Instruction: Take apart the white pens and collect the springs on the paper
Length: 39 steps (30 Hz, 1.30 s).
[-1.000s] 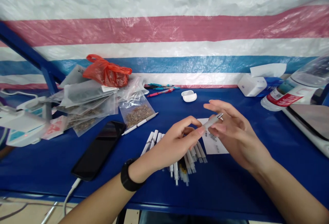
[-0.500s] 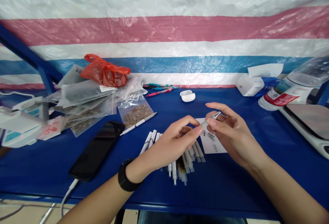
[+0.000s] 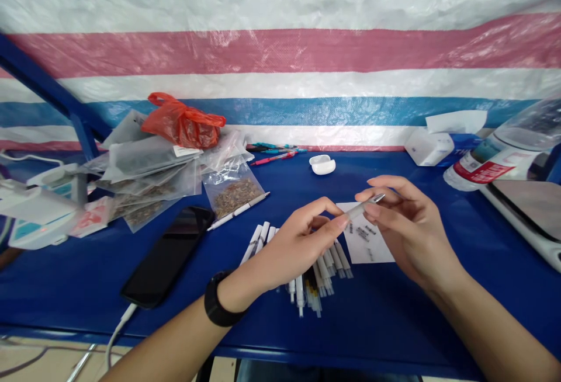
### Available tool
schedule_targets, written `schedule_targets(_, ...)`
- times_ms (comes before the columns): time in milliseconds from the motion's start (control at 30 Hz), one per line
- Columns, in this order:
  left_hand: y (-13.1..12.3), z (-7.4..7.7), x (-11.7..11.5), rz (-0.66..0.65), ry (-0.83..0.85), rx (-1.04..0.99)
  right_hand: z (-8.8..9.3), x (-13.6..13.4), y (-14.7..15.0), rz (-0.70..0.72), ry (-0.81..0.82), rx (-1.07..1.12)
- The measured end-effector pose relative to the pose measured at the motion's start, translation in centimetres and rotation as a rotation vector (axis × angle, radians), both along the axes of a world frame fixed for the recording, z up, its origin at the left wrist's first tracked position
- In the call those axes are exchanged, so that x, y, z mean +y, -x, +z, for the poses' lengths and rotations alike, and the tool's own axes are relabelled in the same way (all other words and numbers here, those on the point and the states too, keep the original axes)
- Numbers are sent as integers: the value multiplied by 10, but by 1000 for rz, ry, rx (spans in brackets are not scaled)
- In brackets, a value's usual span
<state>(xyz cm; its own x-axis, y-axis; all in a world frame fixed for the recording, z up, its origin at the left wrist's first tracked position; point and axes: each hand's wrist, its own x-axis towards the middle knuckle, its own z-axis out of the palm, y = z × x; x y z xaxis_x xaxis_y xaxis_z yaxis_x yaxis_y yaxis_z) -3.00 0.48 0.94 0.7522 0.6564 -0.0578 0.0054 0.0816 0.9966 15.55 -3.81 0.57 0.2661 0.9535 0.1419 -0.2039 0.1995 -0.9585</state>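
Over the desk, my left hand (image 3: 302, 242) pinches the lower end of a translucent white pen barrel (image 3: 356, 211) between thumb and index finger. My right hand (image 3: 407, 230) has its thumb and fingertips closed at the other end, by the silver cone tip (image 3: 377, 198), which points up and right. Below lies a white paper (image 3: 372, 250) with several small dark springs (image 3: 363, 233) on it. Several translucent barrels (image 3: 326, 271) and white pen parts (image 3: 300, 297) lie under my left hand, which partly hides them. White pen pieces (image 3: 254, 239) show beyond my left wrist.
On the left are a charging phone (image 3: 169, 253), plastic bags (image 3: 144, 163), a red bag (image 3: 184, 125) and a white pen (image 3: 239, 211). Further back lie coloured pens (image 3: 276, 157) and a white earbud case (image 3: 322, 165). At right stand tissues (image 3: 429, 145), a bottle (image 3: 482, 163) and a scale (image 3: 526, 207).
The right fingers have shifted slightly outward along the pen, and the silver tip lies at a lower slant. My left hand keeps its pinch. The view has shifted slightly.
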Motion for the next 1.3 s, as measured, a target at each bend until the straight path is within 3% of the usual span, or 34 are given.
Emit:
schedule_targets(167, 0, 0, 1, -4, -4, 38, -1, 3, -5, -69, 41, 81)
schedule_targets(367, 2, -2, 2, -15, -37, 51, 13, 6, -31, -186, 63, 205)
schedule_targets(500, 2, -2, 1, -16, -49, 54, 13, 7, -43, -184, 23, 156)
schedule_targets(633, 1, -3, 1, 12, -68, 59, 5, 9, -38, -146, 64, 56)
schedule_targets(733, 1, -3, 2, 31, -61, 59, 0, 11, -28, -148, 107, 104)
schedule_targets(833, 1, -3, 3, 35, -50, 62, 1, 10, -22, -130, 155, 153)
schedule_targets(1133, -1, -5, 3, 52, -85, 100, 2, 4, -12, 18, 198, -15)
schedule_targets(1300, 0, -4, 4, 93, -191, 152, 10, 5, -17, -91, 163, 52)
